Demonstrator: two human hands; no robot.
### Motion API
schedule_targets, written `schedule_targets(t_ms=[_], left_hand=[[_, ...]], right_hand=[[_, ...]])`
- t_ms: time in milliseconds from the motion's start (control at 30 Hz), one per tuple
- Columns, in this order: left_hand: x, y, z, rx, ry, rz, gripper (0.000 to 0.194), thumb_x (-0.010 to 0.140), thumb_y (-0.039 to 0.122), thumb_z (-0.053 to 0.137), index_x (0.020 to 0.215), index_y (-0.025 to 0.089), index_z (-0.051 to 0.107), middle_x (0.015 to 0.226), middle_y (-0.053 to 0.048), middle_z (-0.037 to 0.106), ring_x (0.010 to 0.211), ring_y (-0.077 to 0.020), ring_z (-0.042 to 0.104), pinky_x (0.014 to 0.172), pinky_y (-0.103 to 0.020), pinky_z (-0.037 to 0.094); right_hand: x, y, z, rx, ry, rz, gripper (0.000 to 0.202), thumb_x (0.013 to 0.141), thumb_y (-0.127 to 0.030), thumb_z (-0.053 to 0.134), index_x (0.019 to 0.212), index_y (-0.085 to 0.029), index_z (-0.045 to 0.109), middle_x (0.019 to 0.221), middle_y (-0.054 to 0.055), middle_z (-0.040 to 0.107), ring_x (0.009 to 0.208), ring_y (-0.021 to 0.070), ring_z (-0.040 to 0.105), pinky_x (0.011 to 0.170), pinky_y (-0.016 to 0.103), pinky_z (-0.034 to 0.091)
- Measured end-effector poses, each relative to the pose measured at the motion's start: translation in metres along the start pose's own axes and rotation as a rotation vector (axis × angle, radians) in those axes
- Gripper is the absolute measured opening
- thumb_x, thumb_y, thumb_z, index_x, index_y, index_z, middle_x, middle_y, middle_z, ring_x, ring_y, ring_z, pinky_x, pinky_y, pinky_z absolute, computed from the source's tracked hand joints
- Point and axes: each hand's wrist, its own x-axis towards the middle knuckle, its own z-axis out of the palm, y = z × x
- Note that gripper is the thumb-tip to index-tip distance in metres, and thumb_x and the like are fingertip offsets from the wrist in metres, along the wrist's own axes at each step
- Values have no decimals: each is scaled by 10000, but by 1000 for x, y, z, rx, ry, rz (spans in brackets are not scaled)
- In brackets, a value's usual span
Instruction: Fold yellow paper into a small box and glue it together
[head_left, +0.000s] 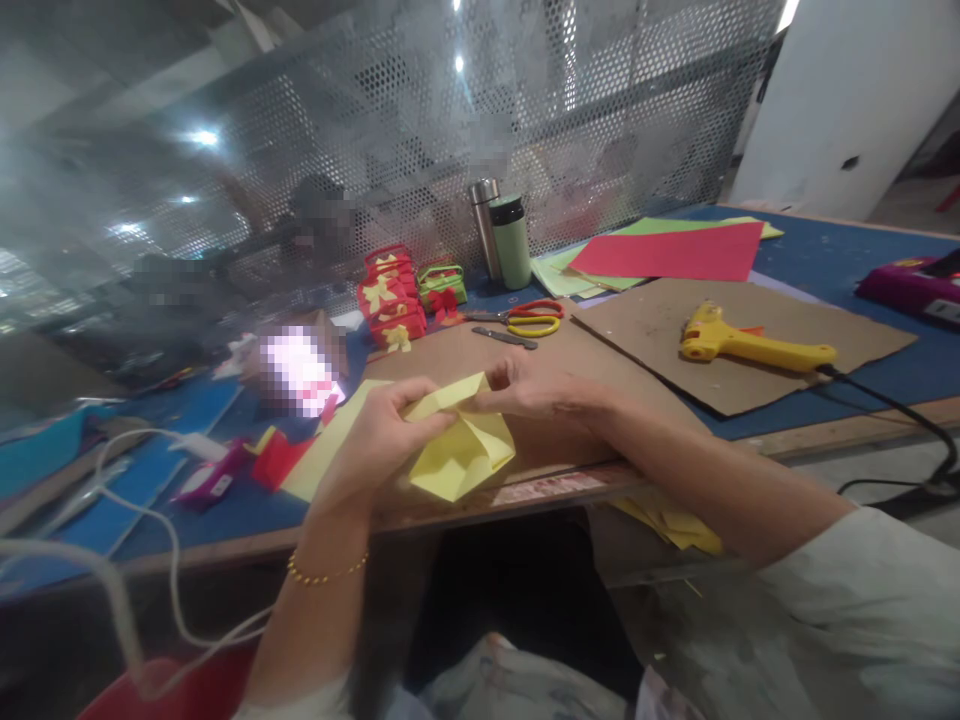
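Between both hands, above the table's front edge, is a folded piece of yellow paper (459, 462) with creased, partly raised sides. My left hand (386, 425) pinches its left upper side, thumb on the near face. At its upper right, my right hand (525, 388) grips the paper with fingers curled; some fingertips are hidden behind it. A pale yellow sheet (311, 470) lies partly under my left hand. Beyond the hands, scissors (536, 318) with red and yellow handles rest on brown cardboard (600, 390), beside a small dark blade-like tool (504, 338).
A yellow glue gun (757, 345) with a black cord lies on cardboard at right. Red folded paper boxes with bows (391, 300), a green bottle (510, 245) and red paper (675, 250) stand or lie behind. White cables (176, 560) hang at left, near a lit phone (300, 370).
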Motion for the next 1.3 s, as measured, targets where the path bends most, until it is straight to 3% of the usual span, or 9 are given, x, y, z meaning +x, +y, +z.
schedule_targets(t_ms=[300,567,800,1033,1167,1300], left_hand=[[0,-11,-10,-103,17,-43,248,743,363,790,882,165,731,778,-29,738,662,-178,696,574,-237,540],[-3,-14,-9,-132,67,-71,284,698,374,830,881,165,769,793,-44,747,653,-186,701,562,-250,556],[-9,-9,-18,-133,178,-112,389,568,366,901,880,166,781,815,-48,762,658,-200,708,568,-269,579],[-11,-8,-20,-114,176,-90,369,587,345,882,892,161,786,841,-49,763,666,-191,703,557,-246,569],[-11,-8,-17,-73,132,-67,319,624,361,864,867,169,784,808,-37,755,666,-192,706,571,-250,575],[-10,-5,-15,-58,170,-76,335,601,359,882,860,173,783,771,-29,753,630,-185,701,548,-246,572]], right_hand=[[-5,-9,-2,75,-86,17,243,691,-294,739,872,-138,781,835,35,762,753,148,640,687,251,480],[-5,-8,-1,-141,-107,-27,162,724,-216,630,806,-128,738,745,-1,683,664,107,545,609,228,397],[-7,-3,-8,-292,-146,-37,148,757,-287,656,728,-143,671,663,-25,588,647,110,517,564,219,345],[-16,-18,-2,-211,-160,34,178,779,-225,594,866,-135,721,761,-6,657,713,127,565,606,219,386],[-12,-17,4,-150,-175,-15,168,780,-248,598,783,-115,702,709,-11,621,684,120,529,594,227,364],[-10,-16,7,-151,-184,-22,157,782,-258,592,729,-128,662,665,-30,562,651,103,484,573,226,330]])
